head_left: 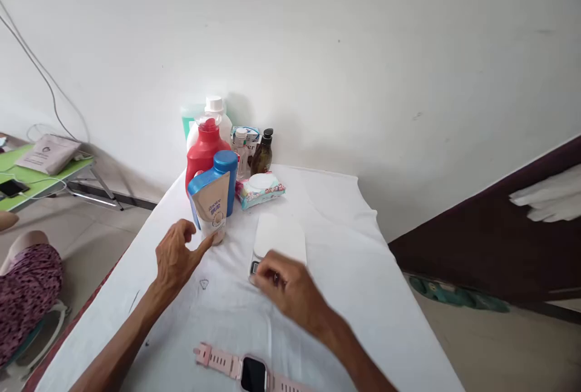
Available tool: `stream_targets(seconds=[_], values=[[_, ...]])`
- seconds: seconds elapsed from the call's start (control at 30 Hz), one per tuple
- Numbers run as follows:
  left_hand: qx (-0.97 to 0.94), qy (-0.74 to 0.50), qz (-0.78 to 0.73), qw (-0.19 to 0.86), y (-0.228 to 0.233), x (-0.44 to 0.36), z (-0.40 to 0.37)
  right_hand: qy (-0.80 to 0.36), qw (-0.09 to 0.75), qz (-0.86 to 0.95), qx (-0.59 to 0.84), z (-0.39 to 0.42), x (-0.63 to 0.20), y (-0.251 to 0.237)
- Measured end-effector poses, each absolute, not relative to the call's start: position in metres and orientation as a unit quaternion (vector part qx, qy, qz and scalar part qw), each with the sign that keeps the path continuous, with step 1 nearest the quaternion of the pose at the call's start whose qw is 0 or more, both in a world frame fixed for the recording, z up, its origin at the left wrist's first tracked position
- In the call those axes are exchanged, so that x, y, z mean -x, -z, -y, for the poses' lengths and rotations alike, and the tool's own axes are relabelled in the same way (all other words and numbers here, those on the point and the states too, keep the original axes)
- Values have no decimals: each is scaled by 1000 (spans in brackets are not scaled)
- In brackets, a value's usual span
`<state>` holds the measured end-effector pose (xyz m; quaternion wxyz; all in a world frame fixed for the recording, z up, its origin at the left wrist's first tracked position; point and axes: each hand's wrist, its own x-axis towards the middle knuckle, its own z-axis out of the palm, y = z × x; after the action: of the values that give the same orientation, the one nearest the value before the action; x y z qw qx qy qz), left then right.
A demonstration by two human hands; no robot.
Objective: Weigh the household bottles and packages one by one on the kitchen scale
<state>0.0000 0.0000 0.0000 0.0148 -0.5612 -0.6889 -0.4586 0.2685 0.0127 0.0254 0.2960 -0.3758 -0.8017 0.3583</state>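
**Scale and tube on the white cloth**

A flat white scale [280, 237] lies just in front of the wipes pack [260, 189], its near edge hidden. A beige squeeze tube [212, 210] stands cap-down left of that pack.

A scale [280, 236] sits mid-table [363, 295], bottles [213, 162] behind to its left, a watch [247, 371] in front near the edge.
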Motion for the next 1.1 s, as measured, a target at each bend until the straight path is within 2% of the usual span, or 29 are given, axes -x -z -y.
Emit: stream_targets(seconds=[0.1,0.2,0.3,0.37,0.47,0.6,0.8,0.97,1.1], values=[[635,440,629,-84,13,-9,4,-209,288,845,400,-79,-277,-64],[698,377,570,-213,21,-28,-2,-82,175,879,436,-152,-267,-77],[709,333,543,-303,20,-44,-14,-34,-3,887,460,-210,-247,-71],[706,327,535,-330,21,-49,-24,-32,-54,889,454,-235,-235,-62],[704,330,525,-345,28,-49,-33,-31,-82,894,440,-258,-223,-52],[711,322,518,-349,42,-46,-35,-10,-88,899,429,-268,-215,-44],[743,308,506,-313,52,-46,-37,12,-52,911,410,-257,-224,-32],[766,278,500,-293,52,-45,-39,64,36,909,411,-241,-248,-25],[766,268,502,-298,50,-44,-37,134,68,896,418,-226,-271,-42]])
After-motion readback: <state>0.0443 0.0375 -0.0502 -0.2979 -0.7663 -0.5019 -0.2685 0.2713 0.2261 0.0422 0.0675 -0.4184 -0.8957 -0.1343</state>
